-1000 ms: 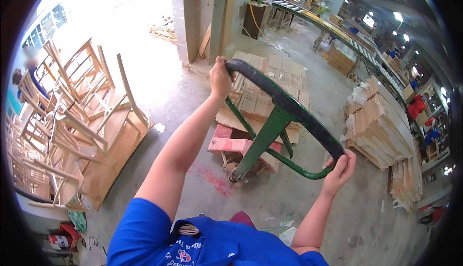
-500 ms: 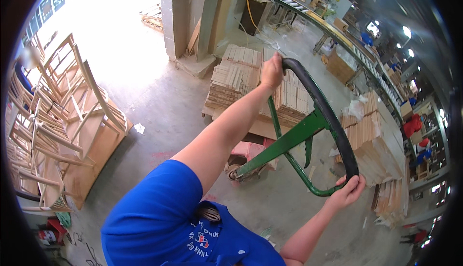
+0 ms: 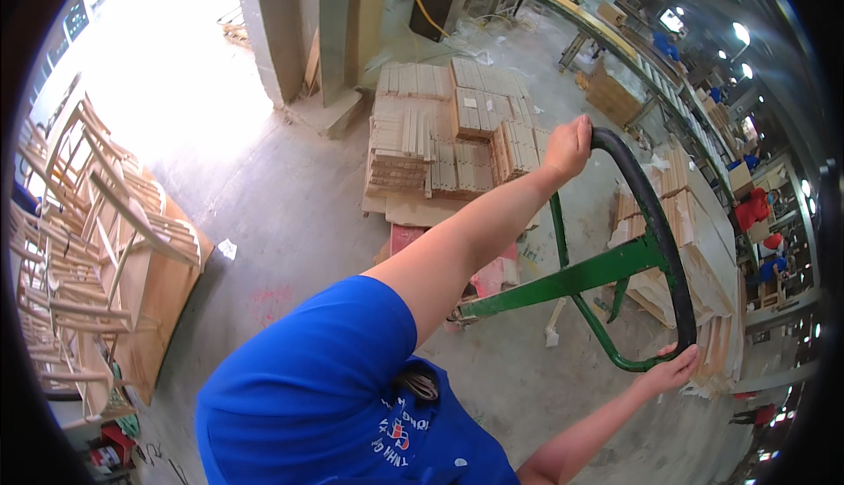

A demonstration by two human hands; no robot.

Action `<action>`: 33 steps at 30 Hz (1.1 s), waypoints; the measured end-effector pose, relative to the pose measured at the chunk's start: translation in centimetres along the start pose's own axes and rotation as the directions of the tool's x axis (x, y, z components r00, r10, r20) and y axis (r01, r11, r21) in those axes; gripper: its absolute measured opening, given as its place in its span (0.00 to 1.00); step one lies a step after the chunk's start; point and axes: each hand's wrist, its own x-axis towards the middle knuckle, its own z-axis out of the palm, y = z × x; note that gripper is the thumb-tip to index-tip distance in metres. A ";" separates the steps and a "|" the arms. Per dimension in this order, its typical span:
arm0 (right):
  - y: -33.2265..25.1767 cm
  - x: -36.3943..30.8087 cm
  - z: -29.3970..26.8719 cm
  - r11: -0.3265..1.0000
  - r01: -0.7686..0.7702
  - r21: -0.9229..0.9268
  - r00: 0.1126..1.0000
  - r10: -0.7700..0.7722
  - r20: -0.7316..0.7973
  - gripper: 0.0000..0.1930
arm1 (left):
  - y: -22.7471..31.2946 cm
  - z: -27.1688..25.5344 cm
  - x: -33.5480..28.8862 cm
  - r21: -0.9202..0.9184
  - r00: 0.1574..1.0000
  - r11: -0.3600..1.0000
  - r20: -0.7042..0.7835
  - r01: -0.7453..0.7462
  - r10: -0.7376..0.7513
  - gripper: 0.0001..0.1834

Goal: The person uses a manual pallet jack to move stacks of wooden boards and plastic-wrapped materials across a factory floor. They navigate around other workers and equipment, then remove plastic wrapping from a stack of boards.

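Note:
Both of my hands hold the looped handle of a pallet jack. It has a green metal shaft (image 3: 563, 280) and a curved black grip (image 3: 658, 221). My left hand (image 3: 570, 145) is closed around the far end of the grip, my right hand (image 3: 673, 369) around its near end by the green bend. A small green lever (image 3: 619, 299) hangs beneath the shaft. Low down, partly behind my left arm, shows the jack's red body (image 3: 499, 278). Just beyond it, stacked wooden boards (image 3: 457, 168) sit on a low base; my arm hides where jack and load meet.
Chair frames (image 3: 114, 221) are heaped on a wooden board at the left. Tall board stacks (image 3: 690, 247) stand close on the right. A concrete pillar (image 3: 272, 36) edges the bright doorway, and a roller conveyor (image 3: 598, 41) runs along the back. People in red and blue work far right.
My hands and the handle have moved rightward in the view. The board stack now appears further left of the handle, and the doorway and chair frames have shifted left too.

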 end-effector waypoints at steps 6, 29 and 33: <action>3.7 3.4 1.8 0.991 0.027 -0.133 0.992 -0.043 -0.118 0.16 | -3.8 6.6 3.2 -0.083 0.987 0.994 0.145 0.077 -0.064 0.22; 20.5 24.6 3.6 0.987 0.137 -0.085 0.991 -0.137 0.010 0.18 | -12.6 27.9 10.8 -0.182 0.970 0.976 0.187 -0.121 0.155 0.29; 23.8 29.1 4.4 0.982 0.151 -0.111 0.989 -0.149 0.028 0.18 | -12.7 30.7 12.2 -0.124 0.986 0.991 0.154 -0.046 0.065 0.26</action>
